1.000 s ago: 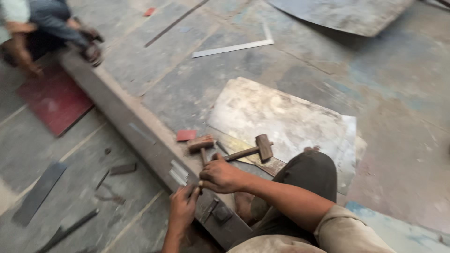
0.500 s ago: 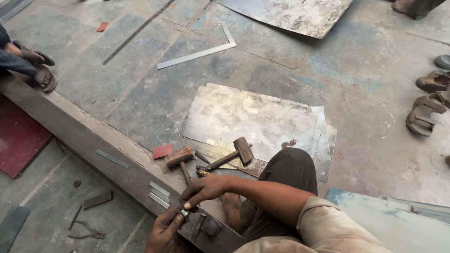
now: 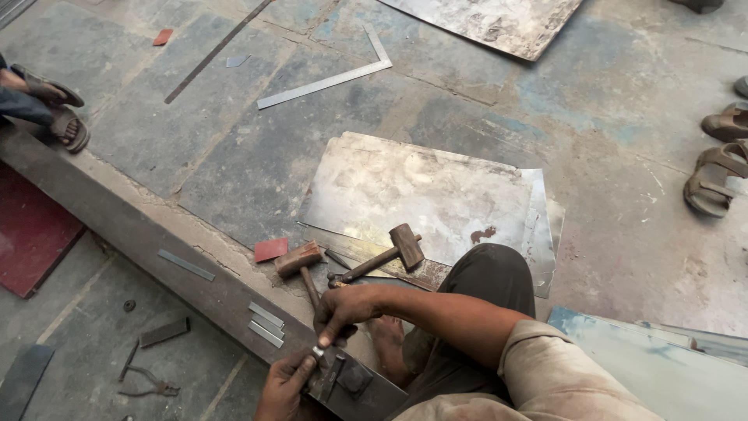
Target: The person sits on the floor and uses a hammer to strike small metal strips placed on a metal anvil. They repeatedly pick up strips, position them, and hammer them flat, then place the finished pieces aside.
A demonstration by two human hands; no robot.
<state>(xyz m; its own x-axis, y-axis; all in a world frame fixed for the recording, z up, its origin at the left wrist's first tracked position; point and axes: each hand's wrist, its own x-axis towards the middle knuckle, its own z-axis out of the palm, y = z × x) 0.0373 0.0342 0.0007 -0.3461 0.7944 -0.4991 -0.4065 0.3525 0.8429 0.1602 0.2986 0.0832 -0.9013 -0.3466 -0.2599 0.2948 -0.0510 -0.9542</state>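
Head view: a small, bright metal piece (image 3: 319, 352) is pinched between the fingertips of both hands just above a long, dark steel beam (image 3: 132, 230) that runs diagonally across the worn stone floor (image 3: 234, 156). The right hand (image 3: 343, 308) is curled closed, its thumb and forefinger gripping the piece from above; the left hand (image 3: 282, 386) is closed on it from below. Just beside the piece, a dark, blocky metal fixture (image 3: 347, 378) is seen on the beam. Three short, flat, grey metal strips (image 3: 266, 323) are laid side by side on the beam near the hands, and a longer strip (image 3: 185, 265) lies further along it. Two hammers are rested on the floor just beyond the hands: one with a rusty, cylindrical head (image 3: 298, 260), one with a dark, square head (image 3: 407, 245) and a wooden handle. A small red block (image 3: 270, 249) is set beside them. Dull, scuffed sheets of metal (image 3: 421, 195) are stacked flat beyond the hammers. A steel framing square (image 3: 331, 76) is seen well apart on the floor, and pliers (image 3: 144, 378) lie below the beam.
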